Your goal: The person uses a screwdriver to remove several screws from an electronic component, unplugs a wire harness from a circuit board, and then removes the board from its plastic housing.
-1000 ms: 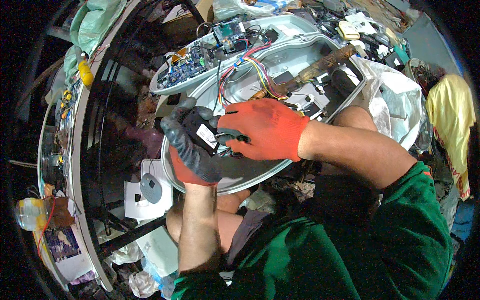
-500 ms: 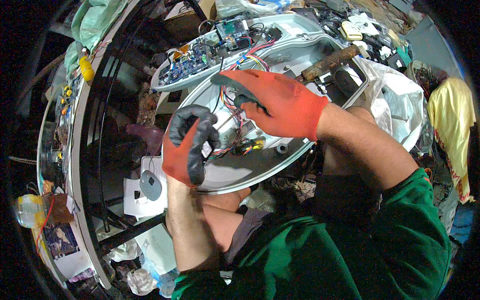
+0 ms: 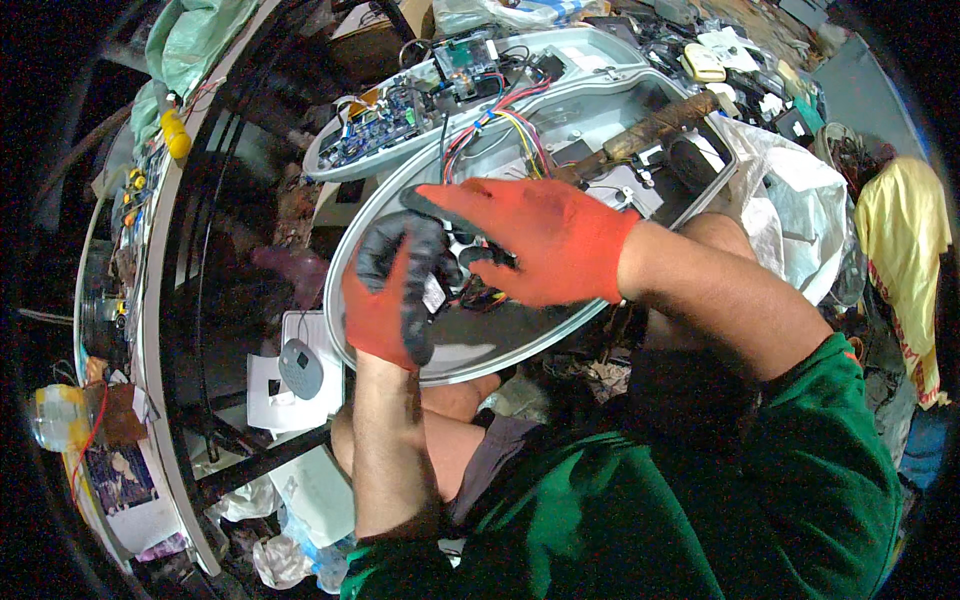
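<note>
My left hand (image 3: 395,285), in an orange glove with black palm, is curled closed around a small part with a white label (image 3: 434,296). Just right of it is my gloved right hand (image 3: 545,240), its forefinger reaching over toward the left fingertips and its thumb bent below. What the right fingers grip is hidden between the hands. Both hands are over a pale grey oval casing half (image 3: 470,372) on my lap. Red, yellow and black wires (image 3: 515,120) run from it to the other casing half (image 3: 590,50), which carries a blue circuit board (image 3: 375,135).
A brown worn rod (image 3: 660,125) lies across the casing's right end. Black parts and scrap (image 3: 740,70) pile up behind. White plastic (image 3: 790,190) and a yellow bag (image 3: 900,270) are at the right. A dark metal frame (image 3: 225,200) stands left, beside a grey-white cover (image 3: 300,370).
Both hands have drawn closer together and the right hand has come lower. A thin rod visible between them earlier is now hidden. The wires behind the right hand show more.
</note>
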A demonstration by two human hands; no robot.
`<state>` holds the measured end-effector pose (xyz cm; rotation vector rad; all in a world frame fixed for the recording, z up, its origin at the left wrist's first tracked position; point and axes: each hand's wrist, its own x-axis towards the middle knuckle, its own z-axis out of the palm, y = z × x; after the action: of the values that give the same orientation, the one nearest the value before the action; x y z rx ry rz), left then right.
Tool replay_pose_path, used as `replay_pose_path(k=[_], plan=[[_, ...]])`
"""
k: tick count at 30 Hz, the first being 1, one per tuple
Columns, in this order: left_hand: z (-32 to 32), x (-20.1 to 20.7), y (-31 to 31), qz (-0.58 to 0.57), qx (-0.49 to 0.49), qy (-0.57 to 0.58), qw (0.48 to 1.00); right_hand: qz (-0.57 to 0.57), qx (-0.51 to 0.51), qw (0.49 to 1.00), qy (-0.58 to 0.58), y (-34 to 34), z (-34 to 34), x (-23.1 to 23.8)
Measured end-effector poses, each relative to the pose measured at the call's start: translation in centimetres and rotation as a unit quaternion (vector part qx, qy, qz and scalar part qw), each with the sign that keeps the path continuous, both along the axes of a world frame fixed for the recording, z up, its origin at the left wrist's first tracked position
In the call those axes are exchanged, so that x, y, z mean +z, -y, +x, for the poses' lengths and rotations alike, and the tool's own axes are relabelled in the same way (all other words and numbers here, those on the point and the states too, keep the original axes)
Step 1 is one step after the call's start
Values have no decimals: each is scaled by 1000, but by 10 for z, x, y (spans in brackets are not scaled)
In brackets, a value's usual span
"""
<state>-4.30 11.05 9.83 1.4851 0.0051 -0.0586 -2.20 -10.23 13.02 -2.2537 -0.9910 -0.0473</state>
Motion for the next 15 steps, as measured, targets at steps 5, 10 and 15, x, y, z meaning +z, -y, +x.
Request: replay_pose_path(k=[5, 10, 15], plan=[[10, 19, -17, -206, 60, 3, 977, 36, 20, 997, -63, 30, 19, 5], [12, 22, -30, -262, 11, 29, 965, 216, 51, 966, -130, 20, 12, 16], [16, 30, -39, -291, 69, 36, 954, 135, 16, 990, -31, 28, 4, 28]])
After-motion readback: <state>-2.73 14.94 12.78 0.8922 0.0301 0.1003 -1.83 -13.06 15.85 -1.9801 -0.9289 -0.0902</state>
